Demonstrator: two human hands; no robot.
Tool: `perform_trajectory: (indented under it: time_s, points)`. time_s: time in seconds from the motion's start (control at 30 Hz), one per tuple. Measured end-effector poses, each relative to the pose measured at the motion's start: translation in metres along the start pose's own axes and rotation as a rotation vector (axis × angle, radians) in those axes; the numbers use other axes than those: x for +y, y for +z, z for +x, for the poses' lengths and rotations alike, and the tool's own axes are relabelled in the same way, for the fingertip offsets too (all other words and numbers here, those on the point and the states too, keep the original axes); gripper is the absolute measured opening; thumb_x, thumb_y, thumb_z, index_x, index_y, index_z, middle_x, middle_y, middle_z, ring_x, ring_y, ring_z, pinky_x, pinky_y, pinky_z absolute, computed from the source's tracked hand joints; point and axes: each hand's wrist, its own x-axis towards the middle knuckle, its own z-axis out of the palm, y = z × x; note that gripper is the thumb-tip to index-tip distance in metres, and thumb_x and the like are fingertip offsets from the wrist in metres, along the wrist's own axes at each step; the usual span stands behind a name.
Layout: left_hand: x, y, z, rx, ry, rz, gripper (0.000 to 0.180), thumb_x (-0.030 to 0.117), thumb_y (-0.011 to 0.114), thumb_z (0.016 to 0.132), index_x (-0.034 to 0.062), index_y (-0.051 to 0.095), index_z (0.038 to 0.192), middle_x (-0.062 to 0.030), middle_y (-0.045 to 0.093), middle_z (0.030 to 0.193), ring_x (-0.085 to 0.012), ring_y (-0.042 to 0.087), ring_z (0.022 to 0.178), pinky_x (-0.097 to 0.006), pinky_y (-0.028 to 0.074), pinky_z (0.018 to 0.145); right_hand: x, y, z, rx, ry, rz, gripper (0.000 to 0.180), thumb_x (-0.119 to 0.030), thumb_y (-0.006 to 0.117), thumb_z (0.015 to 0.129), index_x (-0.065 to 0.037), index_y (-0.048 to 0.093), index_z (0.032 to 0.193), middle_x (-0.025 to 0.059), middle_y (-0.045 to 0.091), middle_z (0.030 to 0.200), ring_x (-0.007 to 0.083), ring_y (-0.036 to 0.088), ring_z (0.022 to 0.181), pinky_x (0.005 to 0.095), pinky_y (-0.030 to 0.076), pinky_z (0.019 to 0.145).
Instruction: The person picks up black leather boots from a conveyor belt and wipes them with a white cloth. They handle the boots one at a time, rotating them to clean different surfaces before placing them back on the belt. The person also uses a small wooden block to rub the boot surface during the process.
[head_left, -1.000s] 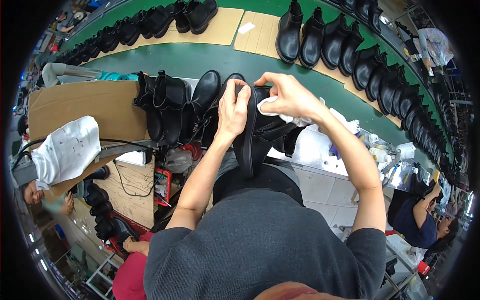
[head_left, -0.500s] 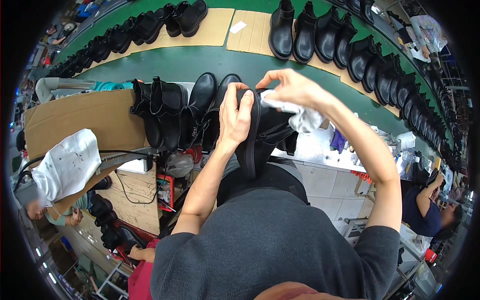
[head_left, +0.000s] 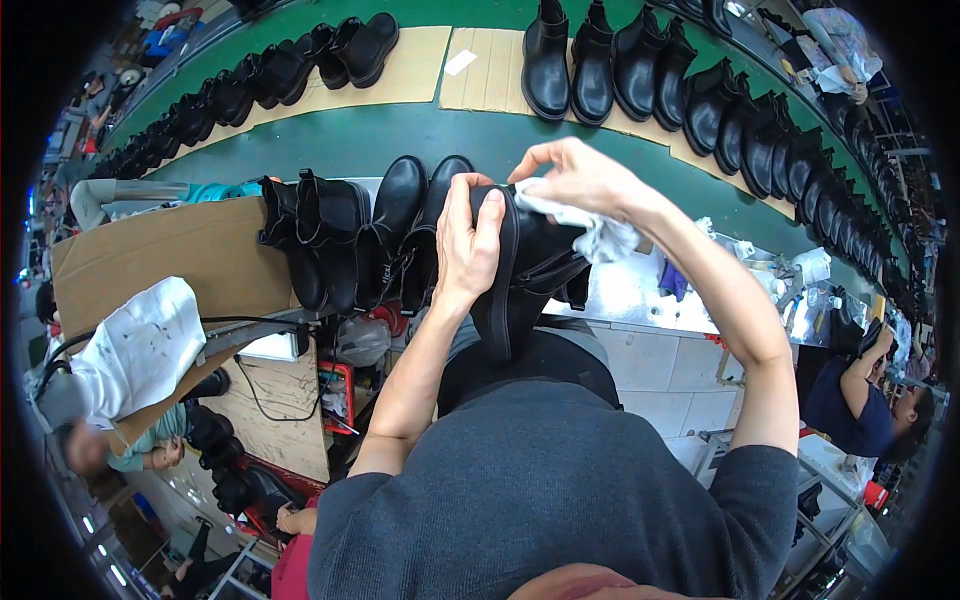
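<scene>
Shifted a bit since a second ago: white cloth (head_left: 605,240), now showing more under right hand (head_left: 595,188).

Half open, that right hand, with first finger bent near the toe and cloth held inside. Left hand (head_left: 470,240) curled tight around the toe end of a black boot (head_left: 518,270), held up over the lap, toe up, sole turned left. Small pale letters on a nearby boot (head_left: 382,272), just left of the held one. White card (head_left: 460,63) on cardboard (head_left: 415,75), over on the green surface (head_left: 440,132): too small to tell about words. Toe of held boot partly covered by left hand; cannot see some right fingertips. Top-edge boots (head_left: 717,14) cut off. Far rows near the round rim hard to make out.
</scene>
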Motion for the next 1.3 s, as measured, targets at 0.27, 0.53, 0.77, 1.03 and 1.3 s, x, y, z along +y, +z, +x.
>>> perform_trajectory:
  time_s: [0.27, 0.53, 0.77, 1.03, 1.3]
  points:
    - [0.004, 0.004, 0.0, -0.038, -0.003, 0.011, 0.031, 0.027, 0.049, 0.091, -0.0019, 0.051, 0.103, -0.0238, 0.059, 0.092, -0.0386, 0.058, 0.087, -0.042, 0.044, 0.078, 0.0, -0.006, -0.003, 0.008, -0.018, -0.104, 0.031, -0.013, 0.068, 0.077, 0.001, 0.061, 0.104, 0.0035, 0.062, 0.065, 0.0062, 0.056, 0.057, 0.0222, 0.044, 0.053]
    - [0.008, 0.004, -0.003, -0.036, 0.036, 0.024, 0.035, 0.03, 0.049, 0.091, -0.0031, 0.05, 0.105, -0.025, 0.058, 0.096, -0.0402, 0.057, 0.088, -0.044, 0.044, 0.08, -0.005, -0.001, -0.014, -0.004, 0.08, 0.087, 0.023, -0.014, 0.067, 0.082, 0.0, 0.062, 0.1, 0.0024, 0.063, 0.071, 0.0061, 0.057, 0.056, 0.0197, 0.044, 0.049]
    - [0.011, 0.007, -0.007, -0.011, 0.089, 0.049, 0.036, 0.029, 0.049, 0.091, -0.0034, 0.05, 0.105, -0.0246, 0.057, 0.096, -0.0395, 0.057, 0.089, -0.043, 0.044, 0.08, 0.002, 0.008, -0.018, 0.073, 0.095, 0.225, 0.027, -0.013, 0.065, 0.083, 0.0, 0.059, 0.106, 0.0007, 0.061, 0.07, 0.005, 0.055, 0.054, 0.0183, 0.044, 0.049]
    - [0.003, 0.007, -0.005, -0.035, 0.034, 0.014, 0.034, 0.027, 0.049, 0.091, -0.0032, 0.05, 0.105, -0.0243, 0.058, 0.096, -0.0384, 0.057, 0.09, -0.043, 0.044, 0.081, 0.01, 0.054, -0.062, 0.308, -0.164, -0.117, 0.062, -0.009, 0.065, 0.068, -0.004, 0.049, 0.128, 0.0014, 0.044, 0.051, 0.0061, 0.04, 0.046, 0.026, 0.035, 0.048]
    - [0.009, 0.009, -0.008, -0.027, 0.036, 0.009, 0.033, 0.026, 0.048, 0.091, -0.0033, 0.051, 0.105, -0.0225, 0.058, 0.094, -0.0334, 0.058, 0.088, -0.039, 0.044, 0.081, 0.002, -0.001, -0.024, 0.128, -0.114, -0.067, 0.028, -0.018, 0.067, 0.075, 0.001, 0.068, 0.095, 0.0014, 0.059, 0.062, 0.0049, 0.05, 0.056, 0.0235, 0.038, 0.05]
